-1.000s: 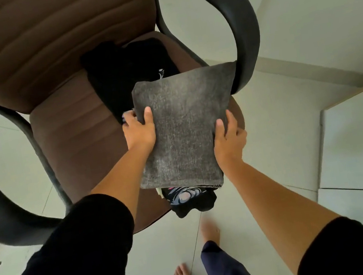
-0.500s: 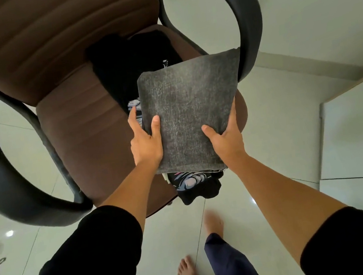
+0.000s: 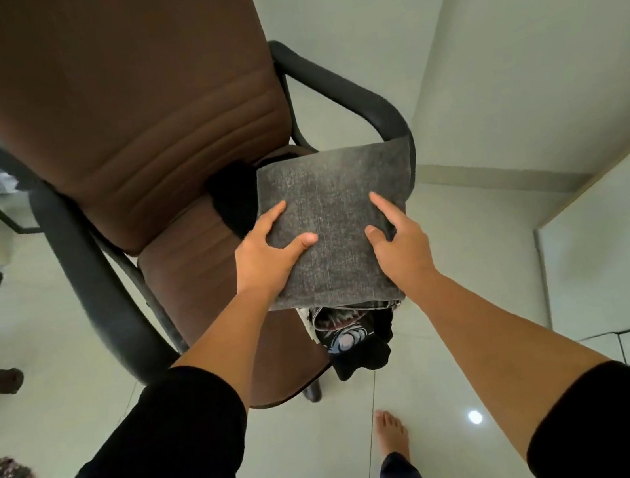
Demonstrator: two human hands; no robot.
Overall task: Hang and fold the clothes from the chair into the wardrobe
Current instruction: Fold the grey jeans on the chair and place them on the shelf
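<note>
Left grip: the folded grey garment [image 3: 335, 210] is grasped at its left edge by the left hand [image 3: 266, 259], thumb on top.
Right grip: its right edge is grasped by the right hand [image 3: 399, 243], forefinger laid on top.
Garment: held flat over the near right part of the brown chair [image 3: 110, 118] seat.
Beneath: a black printed garment [image 3: 354, 347] is seen hanging off the seat's near edge.
Behind: more black clothing [image 3: 234, 200] is piled at the backrest.
Floor: pale tiles [image 3: 298, 450], bare feet near.
</note>
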